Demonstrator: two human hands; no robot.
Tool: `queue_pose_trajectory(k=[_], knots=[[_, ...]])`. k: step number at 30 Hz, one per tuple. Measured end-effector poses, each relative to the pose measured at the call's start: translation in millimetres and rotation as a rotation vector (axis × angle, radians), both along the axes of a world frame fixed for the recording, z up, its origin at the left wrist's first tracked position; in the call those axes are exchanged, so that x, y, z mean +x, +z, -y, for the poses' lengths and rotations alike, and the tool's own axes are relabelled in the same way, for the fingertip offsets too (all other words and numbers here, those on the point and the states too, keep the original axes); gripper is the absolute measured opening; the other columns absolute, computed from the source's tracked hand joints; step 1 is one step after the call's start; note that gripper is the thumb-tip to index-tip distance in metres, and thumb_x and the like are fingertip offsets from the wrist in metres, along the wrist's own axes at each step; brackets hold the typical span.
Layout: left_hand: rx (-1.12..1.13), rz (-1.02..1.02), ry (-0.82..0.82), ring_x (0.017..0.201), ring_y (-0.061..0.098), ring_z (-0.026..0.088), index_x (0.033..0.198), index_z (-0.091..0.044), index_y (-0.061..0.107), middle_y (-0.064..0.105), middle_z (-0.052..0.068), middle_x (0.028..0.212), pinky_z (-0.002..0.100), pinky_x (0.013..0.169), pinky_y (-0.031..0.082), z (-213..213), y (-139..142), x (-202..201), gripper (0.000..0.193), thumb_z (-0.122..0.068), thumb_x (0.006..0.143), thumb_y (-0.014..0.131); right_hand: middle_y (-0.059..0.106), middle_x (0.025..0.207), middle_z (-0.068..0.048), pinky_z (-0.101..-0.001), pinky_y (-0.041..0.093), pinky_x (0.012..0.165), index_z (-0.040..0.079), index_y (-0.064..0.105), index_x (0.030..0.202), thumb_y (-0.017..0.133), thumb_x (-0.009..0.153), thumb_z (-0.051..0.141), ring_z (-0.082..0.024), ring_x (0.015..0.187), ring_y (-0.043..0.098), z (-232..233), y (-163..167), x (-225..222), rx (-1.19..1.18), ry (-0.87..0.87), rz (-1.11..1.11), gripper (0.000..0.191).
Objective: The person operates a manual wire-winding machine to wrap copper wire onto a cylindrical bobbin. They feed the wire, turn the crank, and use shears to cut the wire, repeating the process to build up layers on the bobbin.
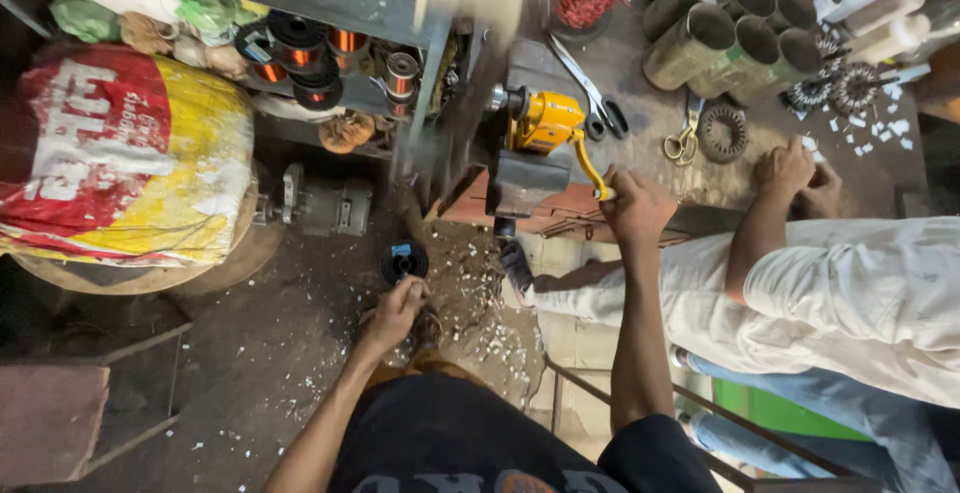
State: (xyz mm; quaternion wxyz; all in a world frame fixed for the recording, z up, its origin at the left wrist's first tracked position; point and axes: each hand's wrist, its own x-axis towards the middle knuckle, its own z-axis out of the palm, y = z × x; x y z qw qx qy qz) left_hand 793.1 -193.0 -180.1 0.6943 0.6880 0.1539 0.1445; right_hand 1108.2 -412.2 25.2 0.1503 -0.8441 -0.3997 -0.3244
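My right hand [636,203] grips the yellow crank handle [590,165] of a yellow hand-cranked winding machine [541,123] fixed at the bench edge. My left hand [397,310] hangs lower, over the floor, with its fingers closed around something thin that I cannot make out. Just above it sits a black spool [404,261] with a blue middle. A thin line seems to run from there up toward the machine, blurred.
Another person in a white shirt [850,293] leans on the bench [650,103] at right, hands [795,175] together. Scissors [683,141], a stator ring [722,133], grey tubes [735,33], copper wire spools [345,53] and a red-yellow sack [120,153] surround us.
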Motion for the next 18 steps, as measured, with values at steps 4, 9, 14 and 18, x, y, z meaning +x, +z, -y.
queue_pose_trajectory(k=[4, 9, 14, 18], knots=[[0.054, -0.005, -0.008, 0.075, 0.064, 0.013, 0.107, -0.005, 0.061, 0.065, 0.007, 0.083, 0.031, 0.067, 0.053, -5, -5, 3, 0.032, -0.033, 0.110, 0.047, 0.059, 0.067, -0.007, -0.0404, 0.044, 0.054, 0.013, 0.066, 0.074, 0.081, 0.089, 0.015, -0.028, 0.061, 0.060, -6, 15, 12, -0.015, -0.078, 0.054, 0.021], [0.057, -0.228, -0.070, 0.065, 0.055, 0.018, 0.106, -0.007, 0.064, 0.059, 0.011, 0.072, 0.034, 0.062, 0.045, -9, -8, 8, 0.031, -0.033, 0.110, 0.048, 0.065, 0.074, -0.007, -0.0397, 0.046, 0.059, 0.013, 0.067, 0.077, 0.072, 0.084, 0.007, -0.028, 0.065, 0.064, -14, 35, 33, 0.010, -0.035, -0.055, 0.011], [0.018, -0.146, -0.026, 0.081, 0.066, 0.015, 0.104, -0.006, 0.062, 0.067, 0.007, 0.088, 0.032, 0.073, 0.053, -7, -2, 8, 0.030, -0.032, 0.108, 0.047, 0.067, 0.076, -0.010, -0.0414, 0.048, 0.059, 0.015, 0.074, 0.083, 0.074, 0.084, 0.013, -0.032, 0.065, 0.065, -23, 47, 67, -0.039, -0.057, -0.025, 0.003], [0.024, -0.203, -0.050, 0.083, 0.069, 0.016, 0.108, -0.007, 0.061, 0.069, 0.007, 0.093, 0.033, 0.076, 0.055, -6, 2, 9, 0.032, -0.034, 0.108, 0.045, 0.069, 0.076, -0.014, -0.0460, 0.050, 0.059, 0.017, 0.079, 0.089, 0.074, 0.079, 0.017, -0.037, 0.071, 0.067, -29, 48, 103, -0.160, -0.124, -0.107, 0.010]])
